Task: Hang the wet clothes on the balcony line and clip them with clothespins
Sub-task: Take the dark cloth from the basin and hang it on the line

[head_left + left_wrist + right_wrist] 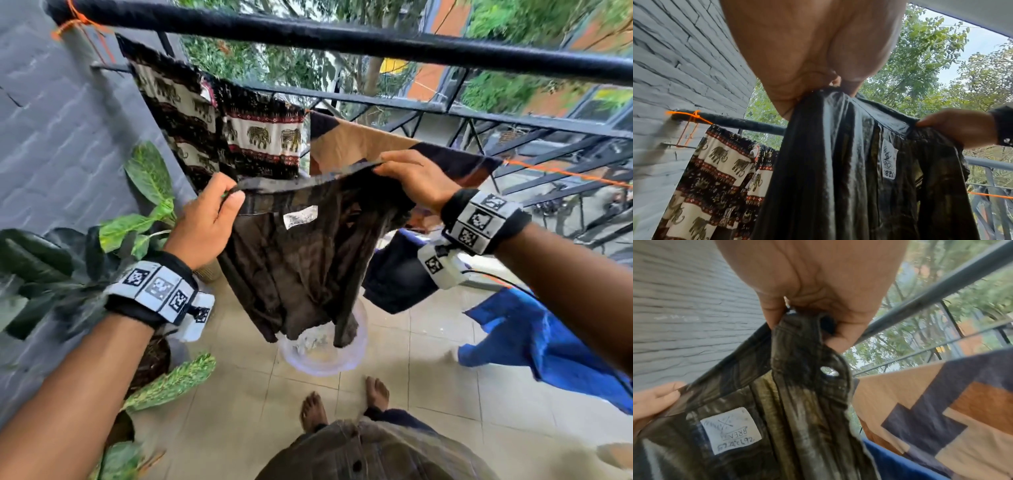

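Observation:
A wet dark brown pair of shorts (301,260) with a white label (300,216) hangs stretched between my two hands by its waistband. My left hand (209,219) pinches the waistband's left end, seen close in the left wrist view (813,91). My right hand (414,178) grips the right end, near a buttonhole (829,371). The orange clothesline (565,173) runs to the right behind my right hand. On it hang elephant-print trousers (239,137) and a tan and navy patchwork garment (359,144). No clothespin is visible.
A thick black rail (342,37) crosses overhead, with the balcony railing (513,120) behind. A clear basin (322,349) stands on the tiled floor under the shorts. Blue cloth (548,346) hangs at right. Potted plants (144,219) line the grey brick wall (51,137) at left.

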Available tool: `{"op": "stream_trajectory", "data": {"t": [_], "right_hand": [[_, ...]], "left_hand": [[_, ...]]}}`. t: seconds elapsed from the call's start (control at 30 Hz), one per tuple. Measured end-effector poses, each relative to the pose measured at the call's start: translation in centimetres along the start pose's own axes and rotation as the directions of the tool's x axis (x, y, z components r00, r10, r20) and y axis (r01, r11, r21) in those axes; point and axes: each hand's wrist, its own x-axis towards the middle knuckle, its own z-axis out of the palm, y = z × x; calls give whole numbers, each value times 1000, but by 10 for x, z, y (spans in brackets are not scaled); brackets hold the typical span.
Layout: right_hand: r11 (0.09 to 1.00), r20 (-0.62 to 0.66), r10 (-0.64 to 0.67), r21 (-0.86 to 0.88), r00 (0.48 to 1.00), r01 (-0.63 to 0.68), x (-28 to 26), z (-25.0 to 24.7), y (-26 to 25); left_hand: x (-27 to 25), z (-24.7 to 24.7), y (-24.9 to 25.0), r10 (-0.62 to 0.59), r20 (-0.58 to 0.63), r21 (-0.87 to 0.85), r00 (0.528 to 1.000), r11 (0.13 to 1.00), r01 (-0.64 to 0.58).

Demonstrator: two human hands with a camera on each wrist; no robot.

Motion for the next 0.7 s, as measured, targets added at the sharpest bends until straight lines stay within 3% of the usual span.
{"op": "stream_trajectory", "data": {"t": [0.1, 0.27, 0.4, 0.5, 0.7], "right_hand": [[996, 115, -74, -45, 991, 79, -8, -16, -23], [990, -45, -129, -61, 991, 126, -5, -67, -61], [973, -217, -180, 106, 959, 207, 4, -138, -94], [951, -310, -207, 159, 928, 265, 2, -197, -121], [933, -395, -308, 54, 865, 357, -15, -336, -161]], "left_hand": [[12, -3, 12, 8, 14, 26, 1000, 1000, -8], [56, -9, 61, 107, 25, 46, 994, 993, -108], [113, -17, 131, 175, 69, 148, 982, 972, -184], [161, -21, 188, 225, 10, 184, 974, 957, -223], [241, -14, 320, 384, -157, 173, 910, 918, -357]]}}
